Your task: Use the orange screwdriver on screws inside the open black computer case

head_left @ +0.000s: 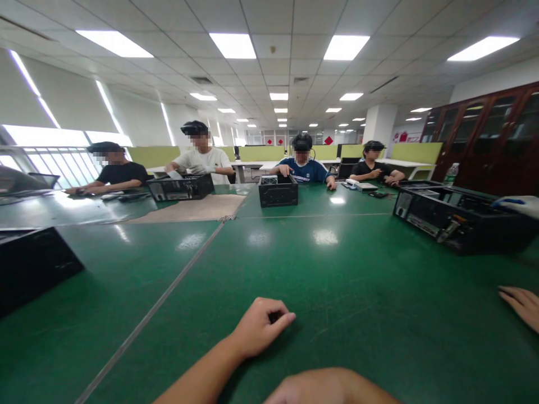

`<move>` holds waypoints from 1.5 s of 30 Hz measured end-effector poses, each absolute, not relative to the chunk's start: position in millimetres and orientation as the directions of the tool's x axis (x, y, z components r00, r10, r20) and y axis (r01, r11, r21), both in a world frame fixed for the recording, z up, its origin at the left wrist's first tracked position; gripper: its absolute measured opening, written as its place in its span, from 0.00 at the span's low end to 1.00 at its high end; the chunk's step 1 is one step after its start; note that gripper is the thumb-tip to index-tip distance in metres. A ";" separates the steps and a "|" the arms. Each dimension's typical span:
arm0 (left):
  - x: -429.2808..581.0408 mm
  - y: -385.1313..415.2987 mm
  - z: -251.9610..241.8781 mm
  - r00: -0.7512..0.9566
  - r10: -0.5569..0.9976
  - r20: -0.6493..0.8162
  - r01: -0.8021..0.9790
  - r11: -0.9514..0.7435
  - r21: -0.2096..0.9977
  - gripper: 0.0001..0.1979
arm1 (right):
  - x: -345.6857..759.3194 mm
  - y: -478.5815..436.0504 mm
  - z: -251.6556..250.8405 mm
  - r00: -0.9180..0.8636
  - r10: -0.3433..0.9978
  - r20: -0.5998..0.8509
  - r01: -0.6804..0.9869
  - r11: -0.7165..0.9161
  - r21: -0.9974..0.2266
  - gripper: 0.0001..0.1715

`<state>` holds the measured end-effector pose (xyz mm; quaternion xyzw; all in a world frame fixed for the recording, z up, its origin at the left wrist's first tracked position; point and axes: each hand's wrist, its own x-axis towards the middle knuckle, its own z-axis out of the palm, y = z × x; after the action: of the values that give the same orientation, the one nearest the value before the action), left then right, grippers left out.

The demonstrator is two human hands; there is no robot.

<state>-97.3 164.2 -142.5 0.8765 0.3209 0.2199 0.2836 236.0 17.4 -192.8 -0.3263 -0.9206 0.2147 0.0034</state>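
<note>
My left hand [263, 325] rests on the green tabletop [357, 292]. Its fingers are loosely curled in, the thumb lies near them, and nothing shows in the hand. Low at the bottom edge is my right hand [320, 387], close in front of my left forearm. Only the back of it and the wrist show; its fingers are out of the picture. Neither hand touches any object other than the table, as far as I can see.
Open black computer cases stand at far left [37, 269], back left [181, 187], centre [278, 192] and right [463, 216]. A gloved hand [517, 205] reaches the right case; another person's bare hand [524, 306] lies nearer. Several people sit opposite. A beige mat [193, 209] lies at back left.
</note>
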 end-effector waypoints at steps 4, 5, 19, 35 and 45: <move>-97.5 164.8 -141.6 0.703 0.686 0.189 0.443 -0.629 0.639 0.19 | 301.9 8.4 -170.3 -0.776 0.601 -0.189 0.625 0.692 -0.361 0.29; -97.7 164.9 -141.5 0.701 0.688 0.186 0.445 -0.626 0.640 0.20 | 330.1 5.3 -162.7 -0.767 0.613 -0.190 0.636 0.689 -0.348 0.29; -96.0 164.6 -140.5 0.709 0.680 0.186 0.450 -0.640 0.623 0.19 | 452.7 -9.3 -158.6 -0.531 0.846 0.044 0.743 0.491 -0.455 0.35; -95.0 164.7 -139.7 0.709 0.679 0.191 0.449 -0.643 0.620 0.18 | 489.4 -13.6 -186.6 -0.378 0.905 0.195 0.718 0.419 -0.556 0.32; -95.0 165.4 -139.2 0.717 0.672 0.186 0.450 -0.650 0.613 0.19 | 446.2 -14.4 -151.1 -0.267 0.932 0.247 0.732 0.362 -0.577 0.34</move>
<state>-95.0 165.4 -139.2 0.8852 0.3166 0.2031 0.2736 446.2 -14.4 -151.1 -0.5361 -0.7758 0.1774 0.2817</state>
